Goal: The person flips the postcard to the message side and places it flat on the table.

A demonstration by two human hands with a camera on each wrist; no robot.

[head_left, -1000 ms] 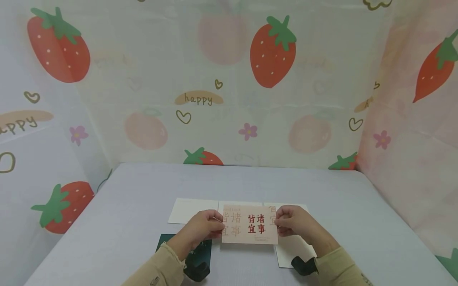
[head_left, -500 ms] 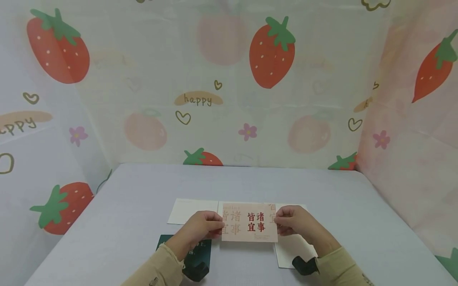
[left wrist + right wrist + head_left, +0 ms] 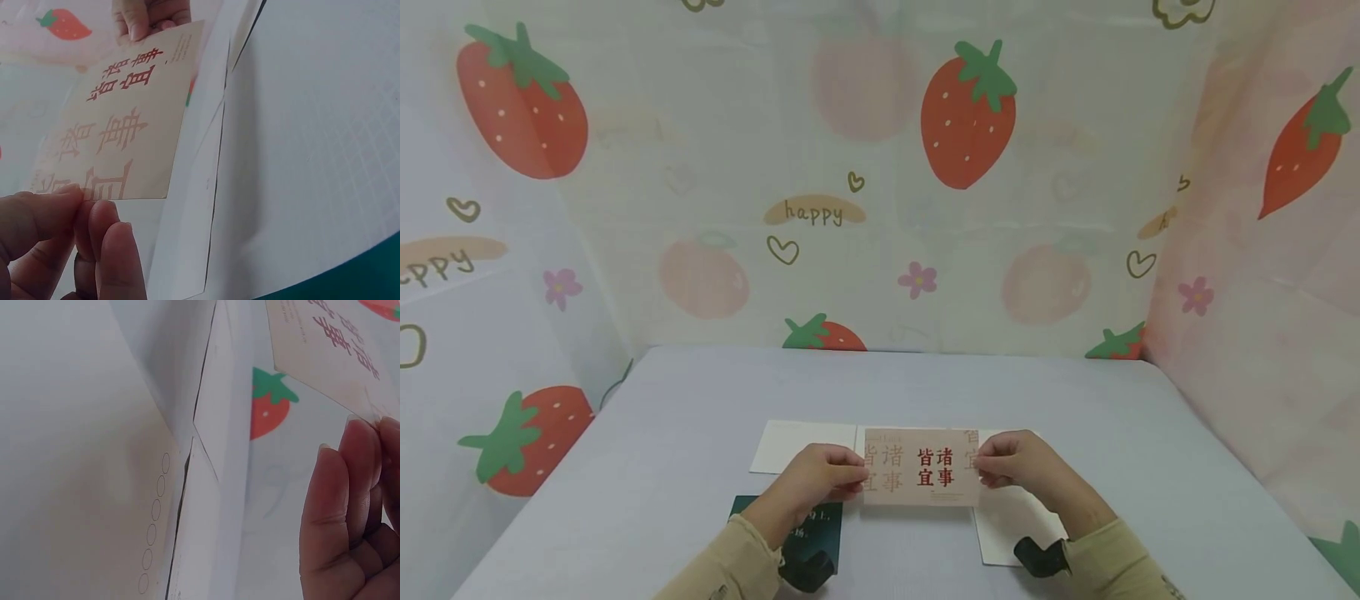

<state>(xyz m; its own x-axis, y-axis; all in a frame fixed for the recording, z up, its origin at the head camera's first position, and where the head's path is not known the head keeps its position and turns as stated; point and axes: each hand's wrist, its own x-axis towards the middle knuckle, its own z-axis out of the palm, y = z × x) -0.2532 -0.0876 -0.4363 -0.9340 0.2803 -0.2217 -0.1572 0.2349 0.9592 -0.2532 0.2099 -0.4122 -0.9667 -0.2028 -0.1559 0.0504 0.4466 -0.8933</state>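
A pale pink postcard (image 3: 921,467) with bold red characters and fainter larger ones is held up between both hands, its printed face toward the head camera. My left hand (image 3: 822,483) pinches its left edge between thumb and fingers. At the opposite edge, my right hand (image 3: 1026,468) pinches it the same way. The left wrist view shows the left thumb and fingertips on the edge of the postcard (image 3: 140,119). Below and behind it, white cards (image 3: 801,446) lie in a row on the table. The left forearm partly covers a dark green card (image 3: 823,533) with white writing.
Another white card (image 3: 1017,527) lies under the right wrist; the right wrist view shows a row of small ovals on that card (image 3: 94,506). The white table (image 3: 880,383) ends at a strawberry-patterned backdrop (image 3: 880,167), which also rises on both sides.
Both hands keep their pinch on the postcard. It has lifted very slightly and tipped a little, its face now looking darker. The head view has shifted a bit.
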